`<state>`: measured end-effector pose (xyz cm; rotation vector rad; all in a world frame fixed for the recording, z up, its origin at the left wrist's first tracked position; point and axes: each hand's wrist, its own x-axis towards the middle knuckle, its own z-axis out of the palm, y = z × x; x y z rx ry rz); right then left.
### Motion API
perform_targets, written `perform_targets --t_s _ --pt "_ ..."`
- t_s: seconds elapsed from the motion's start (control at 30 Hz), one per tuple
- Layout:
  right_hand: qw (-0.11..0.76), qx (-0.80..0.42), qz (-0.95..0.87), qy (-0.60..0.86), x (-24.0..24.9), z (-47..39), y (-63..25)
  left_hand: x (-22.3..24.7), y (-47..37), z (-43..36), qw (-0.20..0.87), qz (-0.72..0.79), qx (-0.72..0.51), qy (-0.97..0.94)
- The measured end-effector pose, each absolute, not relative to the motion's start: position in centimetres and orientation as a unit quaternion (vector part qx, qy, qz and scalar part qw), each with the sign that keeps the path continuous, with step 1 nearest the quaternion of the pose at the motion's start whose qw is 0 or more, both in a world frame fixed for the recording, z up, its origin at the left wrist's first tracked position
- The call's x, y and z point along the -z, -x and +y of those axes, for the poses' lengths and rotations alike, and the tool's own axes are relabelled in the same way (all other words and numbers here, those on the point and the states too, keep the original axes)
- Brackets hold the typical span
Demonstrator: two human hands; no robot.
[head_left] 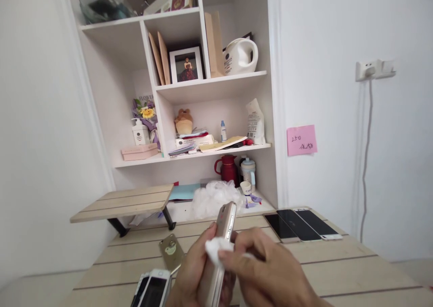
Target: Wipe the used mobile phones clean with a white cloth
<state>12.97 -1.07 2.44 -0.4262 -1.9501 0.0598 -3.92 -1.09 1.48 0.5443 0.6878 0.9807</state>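
Observation:
A gold-pink smartphone (226, 221) is held on edge, tilted upward, with my left hand (194, 271) wrapped round its lower part. My right hand (267, 266) pinches a white tissue (216, 249) and presses it against the phone's back and side edge. Just left of my hands lie a white smartphone (156, 286) with another phone partly under it, and a gold phone case (171, 251) with a round sticker. To the right, several phones rest side by side, among them a dark-screened smartphone (297, 224).
A small raised wooden stand (125, 203) occupies the table's back left. Behind my hands sits a crumpled clear plastic bag (216, 199), near a red jug (228, 169) and a small white cup (246, 188). White shelves (213, 89) rise behind; a power cord (366, 171) hangs at right.

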Motion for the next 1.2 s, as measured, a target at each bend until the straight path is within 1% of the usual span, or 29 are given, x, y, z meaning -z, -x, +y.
perform_targets --t_s 0.1,0.13,0.17,0.23,0.33,0.4,0.47,0.57,0.6,0.67,0.73,0.87,0.97,1.07,1.13,1.2 --pt "0.535 -0.103 -0.810 0.217 -1.8 -1.4 -12.2 -1.7 4.1 -1.0 0.772 0.288 -0.507 -0.252" --pt "0.537 -0.086 -0.812 0.212 -1.9 -1.1 -12.5 -1.5 4.0 -0.9 0.777 0.293 -0.497 -0.250" --pt "0.542 -0.040 -0.818 0.189 -2.2 -0.8 -12.9 -1.3 3.9 -0.9 0.785 0.301 -0.480 -0.249" --pt "0.555 -0.004 -0.814 0.171 -3.0 0.1 -14.3 -0.7 3.7 -0.8 0.788 0.310 -0.440 -0.299" --pt "0.610 0.049 -0.773 0.169 -3.8 1.0 -15.7 -0.5 3.2 -1.0 0.736 0.319 -0.491 -0.339" --pt "0.606 0.046 -0.777 0.166 -3.8 0.9 -15.6 -0.9 3.2 -1.2 0.718 0.346 -0.507 -0.328" --pt "0.573 0.021 -0.803 0.161 -3.3 0.3 -14.9 -1.5 3.4 -1.3 0.720 0.368 -0.505 -0.301" --pt "0.540 -0.004 -0.826 0.158 -2.9 -0.4 -13.9 -2.0 3.9 -1.4 0.715 0.351 -0.529 -0.292" --pt "0.540 -0.007 -0.827 0.154 -2.9 -0.5 -13.8 -2.0 4.1 -1.4 0.709 0.342 -0.539 -0.299" --pt "0.541 -0.008 -0.829 0.143 -3.2 -0.3 -14.0 -1.9 4.3 -1.4 0.714 0.359 -0.520 -0.301" --pt "0.568 0.011 -0.809 0.147 -3.6 0.2 -14.5 -1.9 4.1 -1.6 0.712 0.381 -0.503 -0.307" --pt "0.628 0.048 -0.755 0.184 -3.7 1.1 -14.8 -2.6 3.4 -2.1 0.650 0.359 -0.578 -0.338" --pt "0.594 0.041 -0.785 0.173 -3.3 1.1 -14.5 -3.2 3.0 -2.3 0.617 0.355 -0.620 -0.330" --pt "0.537 0.024 -0.829 0.153 -2.8 1.0 -14.2 -3.1 2.7 -2.2 0.665 0.379 -0.569 -0.298" --pt "0.533 0.018 -0.831 0.159 -2.6 1.1 -14.2 -3.0 2.5 -2.0 0.710 0.369 -0.527 -0.286" --pt "0.549 0.018 -0.815 0.184 -2.4 1.5 -14.1 -3.0 2.3 -1.9 0.734 0.326 -0.522 -0.287"
